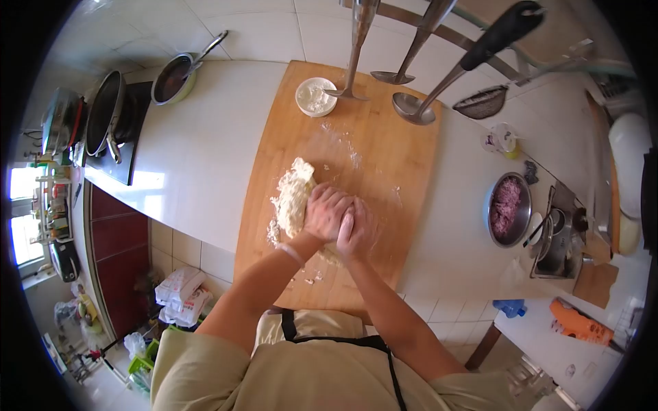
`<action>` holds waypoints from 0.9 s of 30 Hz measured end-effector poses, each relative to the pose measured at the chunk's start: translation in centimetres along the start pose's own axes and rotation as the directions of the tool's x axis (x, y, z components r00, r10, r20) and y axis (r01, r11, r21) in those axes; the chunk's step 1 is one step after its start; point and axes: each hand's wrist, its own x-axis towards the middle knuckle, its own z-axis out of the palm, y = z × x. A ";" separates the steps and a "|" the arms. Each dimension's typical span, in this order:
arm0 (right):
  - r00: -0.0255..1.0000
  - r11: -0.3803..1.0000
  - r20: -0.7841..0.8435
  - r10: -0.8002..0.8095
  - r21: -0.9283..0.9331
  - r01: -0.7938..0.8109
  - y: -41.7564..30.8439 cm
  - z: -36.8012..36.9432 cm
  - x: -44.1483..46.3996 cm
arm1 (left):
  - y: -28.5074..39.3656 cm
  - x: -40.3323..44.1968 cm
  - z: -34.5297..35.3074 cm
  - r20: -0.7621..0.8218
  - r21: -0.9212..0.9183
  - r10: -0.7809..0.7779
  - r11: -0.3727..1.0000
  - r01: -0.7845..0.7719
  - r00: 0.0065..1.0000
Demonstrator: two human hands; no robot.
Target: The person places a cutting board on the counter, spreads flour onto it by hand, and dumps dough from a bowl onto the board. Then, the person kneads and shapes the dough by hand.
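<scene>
A lump of pale, rough dough (295, 195) lies on the wooden board (391, 171), with loose crumbs around its left edge. My left hand (327, 211) is closed and bears down on the dough's right side, a light band around its wrist. Against it, my right hand (356, 227) is closed too, its fingers meeting the left hand. Part of the dough shows below the hands; whatever is beneath the palms is hidden. White flour dusts the board above them, and a small white bowl of flour (317, 97) stands near the board's far edge.
Ladles and a spatula (353, 68) hang over the board's far end, with a black-handled ladle (418, 109) among them. At right sits a metal bowl of chopped purple food (508, 209). A green bowl (173, 81) and a pan (105, 113) stand at left.
</scene>
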 end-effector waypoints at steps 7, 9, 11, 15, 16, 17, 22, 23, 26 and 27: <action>0.922 0.708 0.318 0.220 0.598 -0.376 4.7 0.4 1.3 | 0.2 1.4 -2.0 0.227 -0.283 -0.184 0.927 0.245 0.956; 0.864 0.995 0.499 0.070 0.027 -0.096 4.1 -3.0 1.4 | 1.2 -0.6 -6.5 -0.024 -0.574 -0.110 0.815 0.076 0.994; 0.844 0.991 0.520 0.128 -0.036 -0.129 3.1 -3.0 -0.3 | -0.4 -5.2 -8.8 -0.220 -0.555 -0.273 0.825 0.110 0.936; 0.762 0.909 0.510 0.399 -0.110 -0.402 0.7 -3.0 -6.9 | -8.0 -16.4 -3.7 -0.316 -0.242 -0.498 0.865 0.439 0.808; 0.770 0.933 0.537 0.346 -0.109 -0.343 1.2 -2.7 -8.8 | -7.6 -15.9 -4.0 -0.248 -0.245 -0.440 0.890 0.384 0.863; 0.772 0.954 0.566 0.290 -0.108 -0.279 0.8 -2.8 -8.9 | -6.9 -14.9 -4.2 -0.182 -0.253 -0.379 0.910 0.329 0.907; 0.524 0.473 0.549 0.651 0.248 -0.846 4.9 -0.4 0.9 | -9.1 -7.0 -1.9 0.062 -0.616 -0.337 0.728 0.302 0.939; 0.478 0.247 0.584 0.656 0.432 -0.867 5.0 0.5 2.5 | -9.9 -5.8 -1.3 0.183 -0.695 -0.354 0.614 0.375 0.917; 0.405 0.283 0.520 0.752 0.299 -0.911 4.1 4.0 4.9 | -11.5 -2.2 1.1 0.464 -0.692 -0.398 0.395 0.604 0.791; 0.399 0.325 0.452 0.798 0.236 -0.916 3.5 5.0 5.3 | -11.6 -1.1 2.0 0.606 -0.606 -0.430 0.297 0.738 0.670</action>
